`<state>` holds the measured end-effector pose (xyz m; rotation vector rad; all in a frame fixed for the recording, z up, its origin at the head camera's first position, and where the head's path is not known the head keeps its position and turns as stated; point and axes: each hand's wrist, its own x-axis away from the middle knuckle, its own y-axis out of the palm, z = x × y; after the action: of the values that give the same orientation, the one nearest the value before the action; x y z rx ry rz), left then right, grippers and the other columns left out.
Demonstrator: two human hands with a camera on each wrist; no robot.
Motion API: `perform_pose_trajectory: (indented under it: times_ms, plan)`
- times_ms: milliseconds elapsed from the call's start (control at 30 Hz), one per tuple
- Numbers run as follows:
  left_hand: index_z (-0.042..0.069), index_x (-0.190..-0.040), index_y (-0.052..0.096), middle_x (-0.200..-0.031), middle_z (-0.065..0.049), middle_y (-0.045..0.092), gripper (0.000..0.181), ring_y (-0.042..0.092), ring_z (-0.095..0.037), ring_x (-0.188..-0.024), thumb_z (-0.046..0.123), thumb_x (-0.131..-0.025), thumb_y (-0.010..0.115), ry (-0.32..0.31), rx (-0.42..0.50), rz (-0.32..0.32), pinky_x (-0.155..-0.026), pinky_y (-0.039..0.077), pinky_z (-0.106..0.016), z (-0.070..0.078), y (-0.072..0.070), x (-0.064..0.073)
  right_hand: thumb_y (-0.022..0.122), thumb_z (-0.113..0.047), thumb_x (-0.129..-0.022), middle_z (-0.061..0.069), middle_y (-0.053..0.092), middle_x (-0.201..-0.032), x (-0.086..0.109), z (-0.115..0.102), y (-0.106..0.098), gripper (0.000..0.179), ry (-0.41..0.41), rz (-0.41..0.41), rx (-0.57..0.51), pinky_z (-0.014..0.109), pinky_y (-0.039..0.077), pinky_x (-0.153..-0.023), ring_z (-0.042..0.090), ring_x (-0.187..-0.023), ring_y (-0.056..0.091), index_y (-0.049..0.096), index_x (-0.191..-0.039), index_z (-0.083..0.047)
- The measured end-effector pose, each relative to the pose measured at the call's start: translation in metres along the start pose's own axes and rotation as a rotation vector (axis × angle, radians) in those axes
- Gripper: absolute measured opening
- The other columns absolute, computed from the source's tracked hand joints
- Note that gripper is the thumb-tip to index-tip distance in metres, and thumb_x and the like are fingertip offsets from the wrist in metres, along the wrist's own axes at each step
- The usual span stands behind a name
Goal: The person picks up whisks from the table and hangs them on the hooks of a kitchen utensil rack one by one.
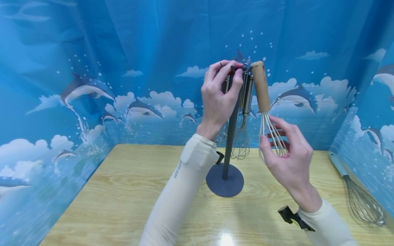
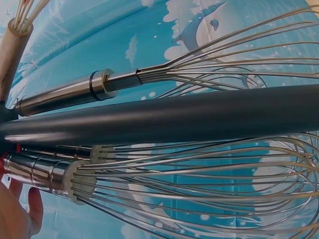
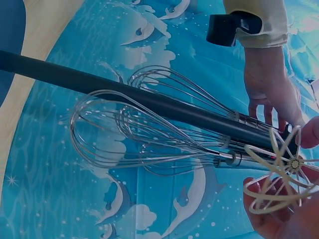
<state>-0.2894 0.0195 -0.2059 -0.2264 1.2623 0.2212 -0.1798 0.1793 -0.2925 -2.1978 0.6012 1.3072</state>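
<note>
A dark whisk stand (image 1: 229, 147) rises from its round base, with several metal-handled whisks (image 1: 247, 95) hanging around the pole. My left hand (image 1: 220, 85) holds the stand's top between thumb and fingers. In the left wrist view, that hand's fingers (image 2: 34, 211) show beside a shiny whisk handle (image 2: 42, 172). My right hand (image 1: 290, 157) grips the wires of a whisk with a wooden handle (image 1: 261, 87), handle up, its upper end close to the stand's top on the right. From below, the right wrist view shows the pale wire loops (image 3: 274, 201) between thumb and fingers.
A whisk with a pale blue handle (image 1: 338, 165) lies on the wooden table (image 1: 129, 191) near the right edge. Blue curtains (image 1: 160, 41) printed with dolphins and clouds enclose the back and sides.
</note>
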Motion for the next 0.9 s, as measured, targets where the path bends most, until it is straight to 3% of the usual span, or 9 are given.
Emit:
perform_pose_trajectory:
  times_ms: [567,800,900]
  plan:
    - [0.002,-0.117,0.074,-0.126,-0.016,0.062,0.024,0.056,-0.025,-0.12,0.015,-0.1,0.062,-0.007,-0.006,0.001,-0.101,0.046,-0.02,0.0,0.0,0.001,0.073,-0.001,-0.087,0.018,0.069,-0.12,0.007,0.008,0.016,0.061,0.039,-0.041,0.001,0.004,0.05,-0.081,-0.01,-0.103,0.061,0.059,-0.145,-0.014]
    - [0.002,-0.117,0.074,-0.126,-0.015,0.062,0.025,0.056,-0.024,-0.12,0.016,-0.101,0.062,-0.008,-0.007,-0.002,-0.101,0.045,-0.02,0.0,-0.001,0.001,0.075,-0.002,-0.085,0.016,0.069,-0.127,0.011,0.014,0.013,0.064,0.051,-0.039,0.002,0.007,0.05,-0.087,0.018,-0.107,0.068,0.058,-0.145,-0.015]
    - [0.002,-0.117,0.074,-0.126,-0.015,0.062,0.025,0.056,-0.024,-0.12,0.016,-0.101,0.062,-0.006,-0.011,-0.004,-0.101,0.045,-0.02,0.0,-0.001,0.001,0.076,0.0,-0.084,0.016,0.068,-0.131,0.013,0.017,0.01,0.066,0.054,-0.049,-0.009,0.008,0.049,-0.092,0.016,-0.113,0.067,0.057,-0.145,-0.013]
